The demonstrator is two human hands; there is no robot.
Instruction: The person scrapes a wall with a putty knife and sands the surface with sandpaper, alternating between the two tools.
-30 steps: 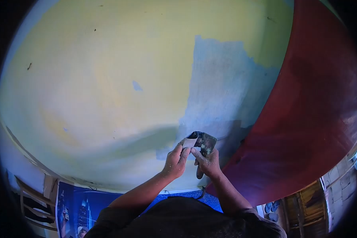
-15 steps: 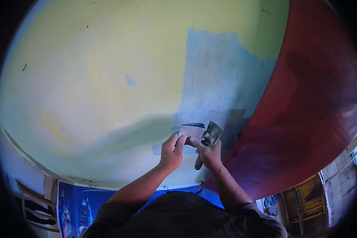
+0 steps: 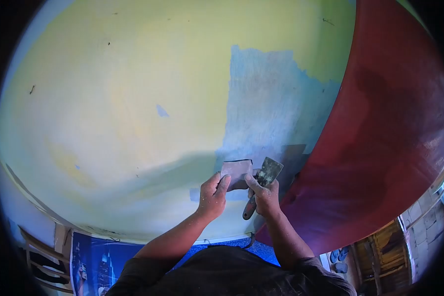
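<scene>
Hands (image 3: pixel 214 195) on sandpaper (image 3: pixel 237 170) and scraper (image 3: pixel 270 171)

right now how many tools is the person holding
2: the sandpaper, pinched between the left hand and right hand, and the scraper, in the right hand just right of it. Nothing more shows.

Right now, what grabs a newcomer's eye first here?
The big blue patch on the yellow-green wall, upper centre-right, sits beside a dark red surface that sweeps down the right side. Just below the patch, the left hand and right hand pinch a small brownish sheet. The right hand also grips a paint-flecked putty knife.
</scene>
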